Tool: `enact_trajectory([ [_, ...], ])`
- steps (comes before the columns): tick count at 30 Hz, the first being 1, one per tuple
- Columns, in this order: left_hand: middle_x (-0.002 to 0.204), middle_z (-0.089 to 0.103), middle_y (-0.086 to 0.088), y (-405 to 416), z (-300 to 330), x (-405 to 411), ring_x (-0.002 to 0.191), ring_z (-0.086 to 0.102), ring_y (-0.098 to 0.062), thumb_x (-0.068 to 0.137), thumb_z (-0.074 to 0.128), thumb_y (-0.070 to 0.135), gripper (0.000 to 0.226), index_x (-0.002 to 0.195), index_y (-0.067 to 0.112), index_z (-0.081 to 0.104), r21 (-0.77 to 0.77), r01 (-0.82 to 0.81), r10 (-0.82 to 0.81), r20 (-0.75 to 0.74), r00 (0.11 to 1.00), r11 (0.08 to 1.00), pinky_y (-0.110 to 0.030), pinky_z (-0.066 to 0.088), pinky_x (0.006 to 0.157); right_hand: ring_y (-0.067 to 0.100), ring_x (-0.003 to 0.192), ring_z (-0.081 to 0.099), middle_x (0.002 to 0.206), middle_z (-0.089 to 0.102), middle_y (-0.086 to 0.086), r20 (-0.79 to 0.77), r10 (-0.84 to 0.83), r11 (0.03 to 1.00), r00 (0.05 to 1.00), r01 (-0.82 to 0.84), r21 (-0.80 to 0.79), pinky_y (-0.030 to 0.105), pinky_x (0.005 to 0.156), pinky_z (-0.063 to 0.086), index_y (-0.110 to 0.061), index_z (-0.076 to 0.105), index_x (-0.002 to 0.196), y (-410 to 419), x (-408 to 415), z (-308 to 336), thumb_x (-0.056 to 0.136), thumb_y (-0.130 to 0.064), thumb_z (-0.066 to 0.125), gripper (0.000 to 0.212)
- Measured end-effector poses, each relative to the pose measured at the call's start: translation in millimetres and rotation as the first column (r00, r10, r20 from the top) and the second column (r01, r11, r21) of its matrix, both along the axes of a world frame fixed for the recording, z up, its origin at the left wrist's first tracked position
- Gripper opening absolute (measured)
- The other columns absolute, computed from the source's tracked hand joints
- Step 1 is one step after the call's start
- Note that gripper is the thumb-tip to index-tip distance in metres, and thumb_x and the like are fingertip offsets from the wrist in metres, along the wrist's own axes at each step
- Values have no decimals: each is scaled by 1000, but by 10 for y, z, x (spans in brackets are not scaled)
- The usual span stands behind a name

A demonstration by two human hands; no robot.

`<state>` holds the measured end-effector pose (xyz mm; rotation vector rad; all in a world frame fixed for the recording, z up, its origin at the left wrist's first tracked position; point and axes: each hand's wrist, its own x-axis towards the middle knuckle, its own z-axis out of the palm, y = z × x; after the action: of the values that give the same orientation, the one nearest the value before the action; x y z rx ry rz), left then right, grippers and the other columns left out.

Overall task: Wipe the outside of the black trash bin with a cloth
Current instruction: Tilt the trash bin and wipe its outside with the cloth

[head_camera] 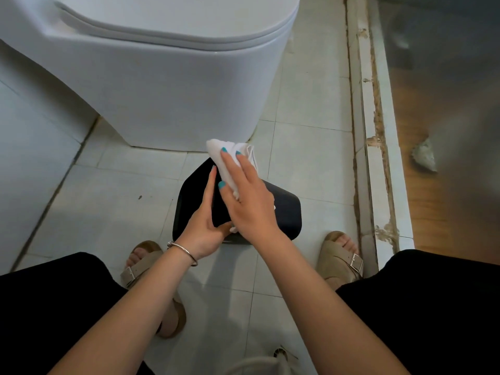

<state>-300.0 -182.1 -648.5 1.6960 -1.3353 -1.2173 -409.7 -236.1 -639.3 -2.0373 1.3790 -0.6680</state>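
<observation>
Right hand (pixel 250 201) presses white cloth (pixel 224 158) on black bin (pixel 286 209).

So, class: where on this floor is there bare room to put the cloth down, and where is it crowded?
Bare tiles lie left of the bin, between toilet and left sandal. Another patch sits between toilet and sill. It is crowded at the bin, where both hands and the cloth meet.

A white toilet (pixel 162 77) with its lid down filled the upper left of the frame on a pale tiled floor (pixel 108 198), tan sandals (pixel 341 263) sat at lower centre, and a stained threshold (pixel 378 131) ran down the right.
</observation>
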Motion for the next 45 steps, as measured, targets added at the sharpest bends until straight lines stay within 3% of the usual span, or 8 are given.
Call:
enact_trajectory([
  [7,119,32,33,-10,10,10,83,46,27,84,68,2,108,149,39,-9,10,46,-46,27,999,999,1,41,73,25,123,47,157,21,-9,65,-36,999,997,35,14,40,88,50,-47,21,148,-4,-107,-95,94,-31,51,63],
  [13,147,18,28,-21,4,100,124,29,18,81,71,3,110,149,42,-6,-1,29,-29,15,999,1000,3,26,92,18,133,40,157,20,-11,40,-85,994,996,82,68,35,89,49,-49,22,147,-39,-305,-275,94,-29,50,63],
  [18,149,23,20,-25,-4,137,126,34,4,81,72,5,111,148,46,-6,13,24,-24,20,1000,1000,-10,32,96,16,133,38,157,21,-11,-13,-162,982,987,162,94,25,88,41,-47,21,148,-52,-548,-466,95,-28,49,62],
  [25,145,18,25,-85,42,129,108,39,19,84,68,3,109,144,51,-8,36,87,-88,14,996,996,7,32,78,14,139,31,156,24,-8,-36,-328,922,944,328,207,35,97,41,-43,22,149,-54,-924,-684,96,-24,48,62],
  [31,147,19,22,-120,96,61,106,40,15,85,67,5,107,146,50,-8,42,105,-106,19,994,994,4,36,73,20,132,41,154,26,-8,-95,-418,854,903,427,296,45,94,47,-43,19,148,-94,-985,-713,97,-30,44,58],
  [35,140,18,27,-104,72,83,82,42,33,85,65,1,108,146,49,-11,42,106,-106,-1,994,993,4,38,70,21,130,42,156,24,-7,-146,-387,874,910,413,255,44,93,46,-42,18,150,-98,-834,-608,98,-27,45,60],
  [41,148,17,26,-123,73,86,104,37,31,84,66,1,110,145,51,-10,17,126,-125,-37,991,992,-2,38,86,20,125,44,155,24,-4,-19,-248,964,969,249,94,36,91,46,-40,20,150,57,-381,-277,97,-25,49,63],
  [45,128,29,38,-94,25,103,105,43,27,84,67,0,109,149,40,-11,18,117,-116,-14,993,993,-5,41,87,21,127,43,156,24,-5,42,-60,998,997,61,-9,37,93,45,-40,24,149,176,-153,-87,94,-22,51,64],
])
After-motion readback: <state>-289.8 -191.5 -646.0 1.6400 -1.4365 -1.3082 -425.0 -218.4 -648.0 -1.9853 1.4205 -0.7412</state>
